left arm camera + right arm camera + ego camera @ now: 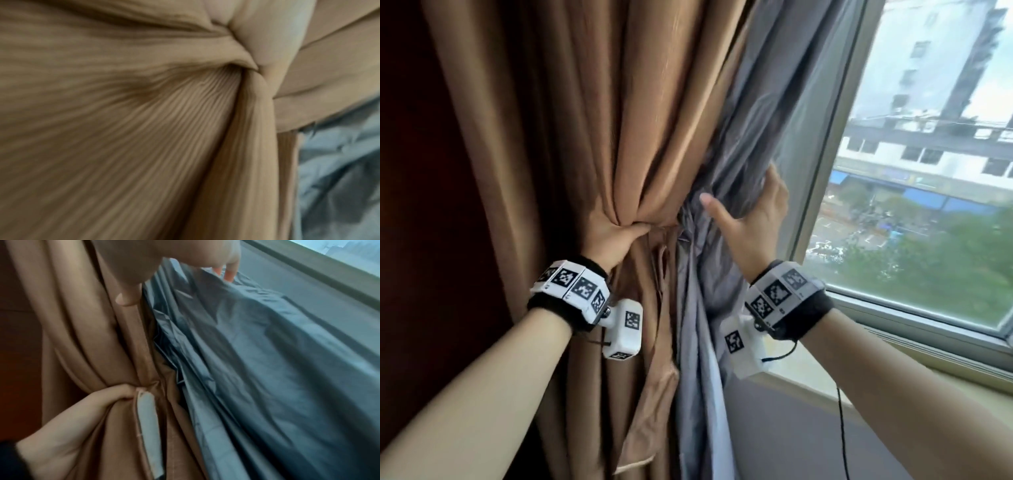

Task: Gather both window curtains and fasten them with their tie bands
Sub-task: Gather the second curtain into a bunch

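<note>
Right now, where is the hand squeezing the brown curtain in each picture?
Head: the left hand is at centre left, gripping the bunched brown curtain.
Left wrist: only a bit of it shows, at top centre.
Right wrist: at bottom left.
Shared landmark: the grey curtain just right of the brown one.

The heavy tan-brown fabric curtain (571,120) hangs in deep vertical folds, cinched to a narrow waist at mid-height. Just beside it, window-side, the thin grey-blue crinkled curtain (763,113) hangs loosely bunched, its pleats converging toward the same waist and touching the brown one.
</note>
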Tool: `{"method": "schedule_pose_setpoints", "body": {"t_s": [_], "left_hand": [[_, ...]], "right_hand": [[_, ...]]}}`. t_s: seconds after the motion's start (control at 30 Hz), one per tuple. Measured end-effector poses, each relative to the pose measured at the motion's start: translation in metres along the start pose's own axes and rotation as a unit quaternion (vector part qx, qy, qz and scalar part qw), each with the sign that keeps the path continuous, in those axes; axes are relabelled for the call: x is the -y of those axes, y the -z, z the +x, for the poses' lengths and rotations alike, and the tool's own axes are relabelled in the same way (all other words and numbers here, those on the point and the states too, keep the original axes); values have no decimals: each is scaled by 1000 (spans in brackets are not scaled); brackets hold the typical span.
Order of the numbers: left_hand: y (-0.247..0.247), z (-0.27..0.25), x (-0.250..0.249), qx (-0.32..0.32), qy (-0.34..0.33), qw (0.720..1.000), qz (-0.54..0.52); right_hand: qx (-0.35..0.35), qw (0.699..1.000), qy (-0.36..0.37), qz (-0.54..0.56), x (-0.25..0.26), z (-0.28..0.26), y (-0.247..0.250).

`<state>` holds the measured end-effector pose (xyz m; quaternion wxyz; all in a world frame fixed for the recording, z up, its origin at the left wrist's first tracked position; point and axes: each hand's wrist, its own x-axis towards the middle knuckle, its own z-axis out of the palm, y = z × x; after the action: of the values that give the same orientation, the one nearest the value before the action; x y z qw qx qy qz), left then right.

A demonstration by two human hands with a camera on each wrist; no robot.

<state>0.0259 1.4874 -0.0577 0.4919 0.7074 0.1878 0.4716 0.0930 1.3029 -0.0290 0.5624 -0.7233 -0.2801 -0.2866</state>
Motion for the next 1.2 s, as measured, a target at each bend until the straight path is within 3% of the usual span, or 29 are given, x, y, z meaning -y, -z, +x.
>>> {"method": "schedule_pose_setpoints", "body": {"t_s": [0.1,0.17,0.23,0.33,0.47,0.6,0.63,0.7,0.77,0.83,0.93,1.07,1.2], "left_hand": [[30,-15,-6,29,2,1000,-10],[48,-25,-10,49,8,999,-21],[66,-37,-18,65,14,997,-33],[80,-46,-21,94,14,994,-55],[90,-52,-30,140,19,987,-74],[86,-53,-33,141,34,985,-96],[85,-53,-35,131,32,986,-101],[88,-49,-33,42,-37,998,17],[100,-43,-32,-81,-122,967,208],[112,-33,-32,-128,-82,954,258],[119,-5,-26,-51,50,979,191],[109,21,-13,34,81,993,81],[83,5,-22,188,108,975,-42]], "right_hand": [[-30,1000,-4,3,7,-7,-7],[-1,999,-1,43,18,-16,-18],[83,987,-4,140,38,-25,-34],[201,938,-32,280,68,-23,-48],[318,900,8,297,106,-24,-52],[233,927,-33,293,118,-25,-70],[209,939,-36,271,116,-22,-74],[177,955,-40,233,110,-17,-79],[171,958,-43,225,105,-13,-83],[170,961,-44,216,104,-10,-87],[165,962,-49,212,102,-4,-92],[159,964,-55,204,99,1,-96],[185,963,-49,191,91,8,-89]]}}
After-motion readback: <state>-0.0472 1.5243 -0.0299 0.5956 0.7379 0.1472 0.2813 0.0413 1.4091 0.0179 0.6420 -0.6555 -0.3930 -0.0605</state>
